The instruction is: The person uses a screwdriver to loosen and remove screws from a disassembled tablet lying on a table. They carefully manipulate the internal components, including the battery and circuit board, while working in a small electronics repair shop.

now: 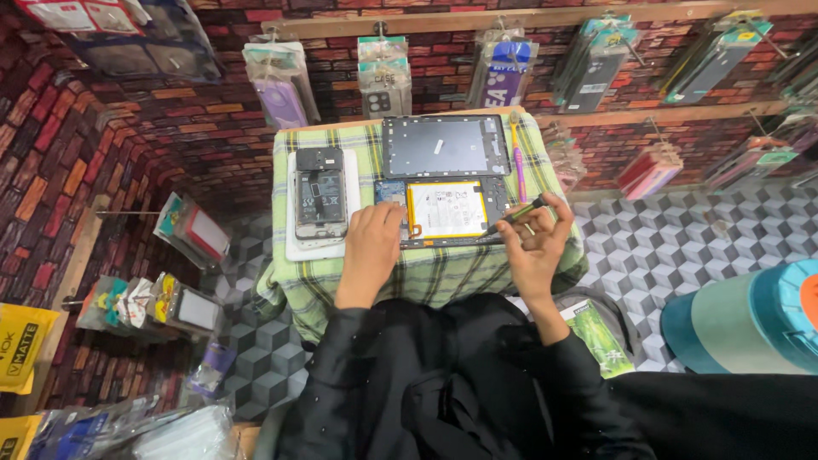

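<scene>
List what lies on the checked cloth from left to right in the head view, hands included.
Opened phone on a white tray → left hand → opened tablet with a yellow battery → right hand holding a screwdriver. The grey back cover and purple tool lie farther back.

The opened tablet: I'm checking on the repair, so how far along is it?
Done: the back cover is off, lying above the tablet, battery exposed. In hand: the right hand works a screwdriver at its right edge; the left hand steadies it. Left: the battery remains seated.
</scene>
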